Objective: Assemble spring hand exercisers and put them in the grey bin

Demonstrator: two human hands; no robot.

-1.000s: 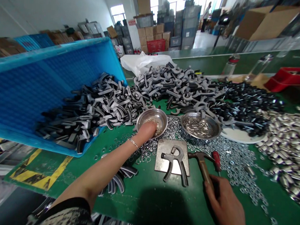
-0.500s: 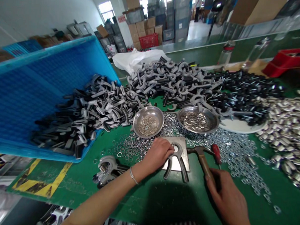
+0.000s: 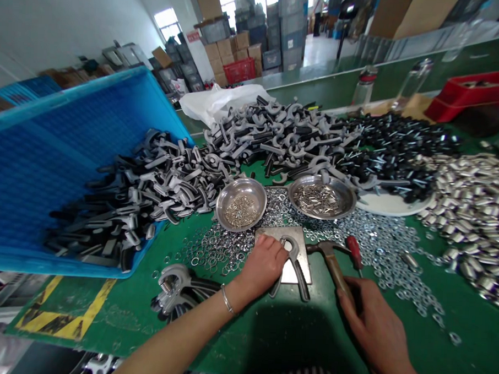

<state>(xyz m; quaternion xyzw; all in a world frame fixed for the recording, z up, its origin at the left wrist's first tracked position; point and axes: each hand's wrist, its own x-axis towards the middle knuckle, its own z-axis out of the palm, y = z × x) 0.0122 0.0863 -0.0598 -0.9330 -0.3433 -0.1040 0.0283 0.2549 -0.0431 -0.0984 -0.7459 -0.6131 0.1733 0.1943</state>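
Observation:
On a metal plate (image 3: 261,231) lies a grey plier-shaped clamp (image 3: 300,277) with a curved head and two black-lined handles. My left hand (image 3: 265,265) is closed at its left side, the fingertips at the head and the hand covering part of the left handle. What lies under those fingers is hidden. My right hand (image 3: 371,319) wraps round the wooden handle of a claw hammer (image 3: 332,263), whose head rests beside the plate's right edge. A red-handled screwdriver (image 3: 353,251) lies just beyond the hammer. Left of my left wrist are grey clamps with a spring (image 3: 179,288).
Metal bowls of small rings (image 3: 242,184) and pins (image 3: 348,199) stand behind the plate among loose washers (image 3: 387,253). A blue crate (image 3: 69,140) spills clamp parts at left. Black screw knobs (image 3: 392,138) and silver metal pieces (image 3: 476,202) are heaped at right.
My left hand has moved over the clamp's left handle, covering more of it. The right hand keeps its hold on the hammer. The whole view has shifted slightly.

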